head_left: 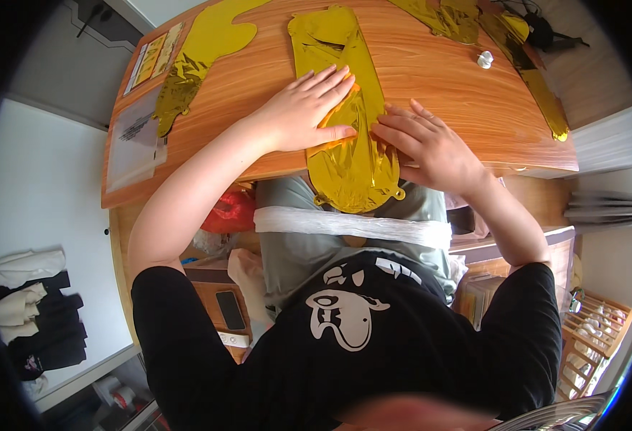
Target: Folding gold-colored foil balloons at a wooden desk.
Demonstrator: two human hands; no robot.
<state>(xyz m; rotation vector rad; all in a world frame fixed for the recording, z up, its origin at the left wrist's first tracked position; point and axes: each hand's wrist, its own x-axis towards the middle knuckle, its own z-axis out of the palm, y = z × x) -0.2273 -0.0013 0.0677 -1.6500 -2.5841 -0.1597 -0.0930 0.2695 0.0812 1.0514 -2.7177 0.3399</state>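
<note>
A flat gold foil balloon (368,82), wrinkled and shiny, lies lengthwise on the wooden table (258,100). Its rounded near end, with small tabs, hangs past the table's front edge over my lap. My left hand (303,109) rests flat on the balloon's left side, fingers stretched toward the far end and thumb out to the right. An orange reflection or tint shows on the foil beside that palm. At the balloon's right edge is my right hand (427,144), fingers extended and pointing left, their tips at the foil. Neither hand grips anything visible.
Another gold foil balloon (212,43) lies at the far left, and more gold foil (528,75) at the far right. A crumpled white scrap (485,59) and a clear plastic sleeve (135,140) sit on the table. A white strip (352,224) crosses my lap; a phone (230,310) lies lower left.
</note>
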